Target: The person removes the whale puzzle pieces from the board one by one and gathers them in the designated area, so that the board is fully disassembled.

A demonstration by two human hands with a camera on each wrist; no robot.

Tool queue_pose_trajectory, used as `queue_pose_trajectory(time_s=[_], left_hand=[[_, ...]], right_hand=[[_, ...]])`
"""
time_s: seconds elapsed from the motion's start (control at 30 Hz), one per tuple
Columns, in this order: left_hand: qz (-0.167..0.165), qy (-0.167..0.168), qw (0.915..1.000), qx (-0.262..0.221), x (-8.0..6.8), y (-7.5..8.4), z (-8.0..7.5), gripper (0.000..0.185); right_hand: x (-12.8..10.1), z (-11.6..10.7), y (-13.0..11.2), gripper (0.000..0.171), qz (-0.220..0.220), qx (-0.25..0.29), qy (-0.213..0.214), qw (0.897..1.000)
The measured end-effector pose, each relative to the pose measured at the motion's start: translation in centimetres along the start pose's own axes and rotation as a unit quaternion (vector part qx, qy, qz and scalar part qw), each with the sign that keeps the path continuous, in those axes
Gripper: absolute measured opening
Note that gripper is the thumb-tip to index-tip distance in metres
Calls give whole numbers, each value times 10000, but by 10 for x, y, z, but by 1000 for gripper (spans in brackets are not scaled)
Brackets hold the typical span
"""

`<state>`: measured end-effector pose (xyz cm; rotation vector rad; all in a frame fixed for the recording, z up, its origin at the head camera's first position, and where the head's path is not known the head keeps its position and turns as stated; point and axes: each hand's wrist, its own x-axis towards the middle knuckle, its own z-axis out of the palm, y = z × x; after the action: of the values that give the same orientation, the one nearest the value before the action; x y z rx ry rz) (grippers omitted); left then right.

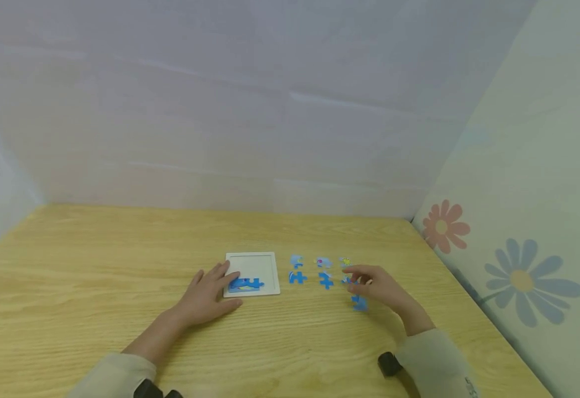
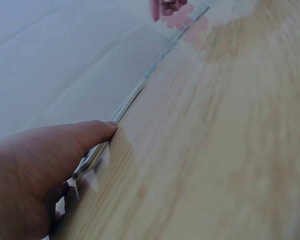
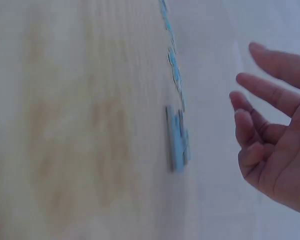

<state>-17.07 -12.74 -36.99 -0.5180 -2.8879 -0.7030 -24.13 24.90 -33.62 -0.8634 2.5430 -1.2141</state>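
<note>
L hand [image 1: 209, 294] rests flat on white square puzzle tray [image 1: 252, 260]; R hand [image 1: 376, 285], fingers loose, apparently empty, hovers over blue jigsaw pieces [image 1: 325, 279] on light wooden table [image 1: 95, 276].

Your left hand [image 1: 209, 296] rests on the white puzzle tray [image 1: 252, 264]; loose blue puzzle pieces [image 1: 325, 279] lie close together between the tray and your right hand [image 1: 379, 286]. Bare wooden table [image 1: 95, 265] lies open to your left, closed off by the back wall [image 1: 220, 110].

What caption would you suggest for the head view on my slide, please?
Left hand rests on the white puzzle tray while the right hand hovers over loose blue puzzle pieces.
</note>
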Motion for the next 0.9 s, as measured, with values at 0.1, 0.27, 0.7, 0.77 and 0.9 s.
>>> queue_pose_trajectory(time_s=[0.1, 0.27, 0.7, 0.77, 0.9], left_hand=[[7, -3, 10000, -31, 0, -1, 1, 59], [13, -39, 10000, -12, 1, -2, 2, 61], [2, 15, 10000, 40, 0, -1, 1, 60], [9, 23, 10000, 38, 0, -1, 1, 60], [-7, 37, 10000, 37, 0, 0, 2, 59]], right_hand=[[14, 5, -14, 40, -98, -91, -115, 9998], [34, 17, -36, 37, -296, -165, -245, 9991], [62, 55, -87, 35, -509, 567, -449, 9961], [66, 62, -89, 36, -467, 637, -506, 9956], [78, 78, -81, 39, -427, 755, -503, 9950]])
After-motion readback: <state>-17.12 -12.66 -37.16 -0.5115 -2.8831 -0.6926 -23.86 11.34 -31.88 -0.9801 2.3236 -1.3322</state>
